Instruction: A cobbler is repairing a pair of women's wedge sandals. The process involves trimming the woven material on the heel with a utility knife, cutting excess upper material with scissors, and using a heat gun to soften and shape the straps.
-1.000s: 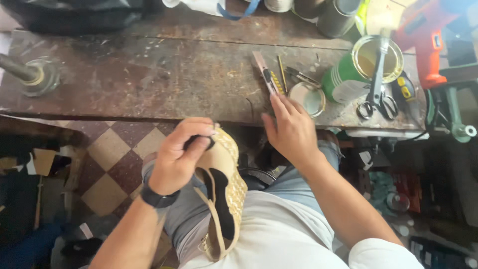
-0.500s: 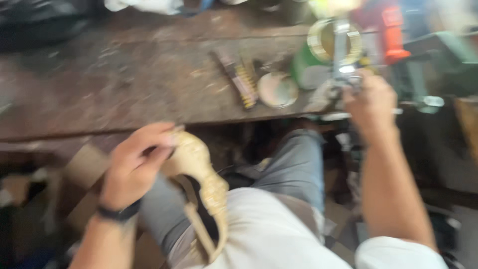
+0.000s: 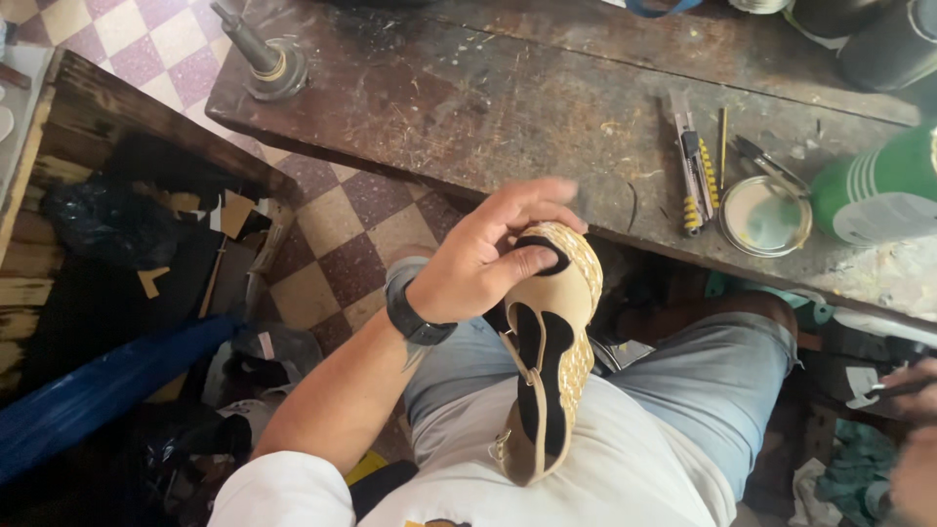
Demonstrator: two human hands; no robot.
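The left hand (image 3: pixel 488 259) grips a tan sandal (image 3: pixel 551 351) over the lap, repair seemingly unfinished; the right hand (image 3: pixel 913 429), far right, blurred, grip unclear.

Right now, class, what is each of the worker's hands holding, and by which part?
The left hand grips the beige sandal at its toe end. The right hand is mostly out of view; its hold cannot be told.

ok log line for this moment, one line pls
left hand: grips sandal toe, sole up, over lap | right hand: at frame edge, blurred, hold unclear | workbench: utility knife, open tin
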